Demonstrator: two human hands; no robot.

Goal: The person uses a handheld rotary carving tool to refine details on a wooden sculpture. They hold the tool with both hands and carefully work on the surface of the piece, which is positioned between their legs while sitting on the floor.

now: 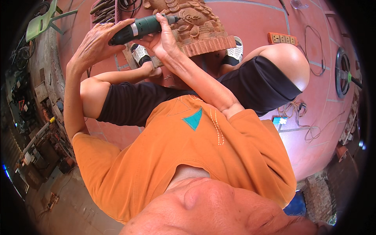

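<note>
Left hand (96, 45) and right hand (164, 39) grip closed around the rotary tool (139, 28); its long axis runs left-right, tip touching the carved wood (196, 27) at far right.

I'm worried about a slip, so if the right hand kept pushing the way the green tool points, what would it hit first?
The right hand would most likely meet the carved wooden piece first: the green rotary tool already points into it. Depth is hard to judge.

orange power strip (282, 38), green plastic chair (43, 21), black wheel (342, 72), cables (313, 51)
</note>
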